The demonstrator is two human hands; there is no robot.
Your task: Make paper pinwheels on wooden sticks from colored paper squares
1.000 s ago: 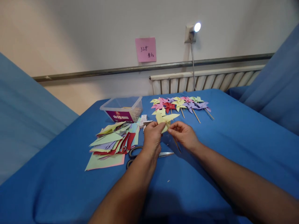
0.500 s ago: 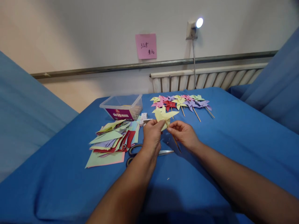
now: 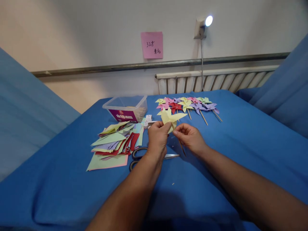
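Note:
My left hand (image 3: 158,136) pinches the lower left part of a pale yellow paper pinwheel (image 3: 169,117), thumb in front. On its right, my right hand (image 3: 189,137) closes thumb and fingers on the thin wooden stick (image 3: 182,147), just below the paper. The stick slants down to the right, and its upper end is hidden behind the paper and fingers. Scissors (image 3: 171,156) lie under my left forearm, which covers their middle. Beside my left hand are small white boxes (image 3: 148,120), partly hidden.
Left on the blue-covered table (image 3: 216,179) lies a pile of coloured paper pieces (image 3: 115,141). Behind it stands a clear plastic tub (image 3: 124,113) with sticks inside. Several pinwheels on sticks (image 3: 186,104) lie at the back. A radiator (image 3: 216,78) and pipe run along the wall.
Both hands keep their hold. The pinwheel has turned slightly, and its right blade reaches a little further right. The whole view has shifted slightly.

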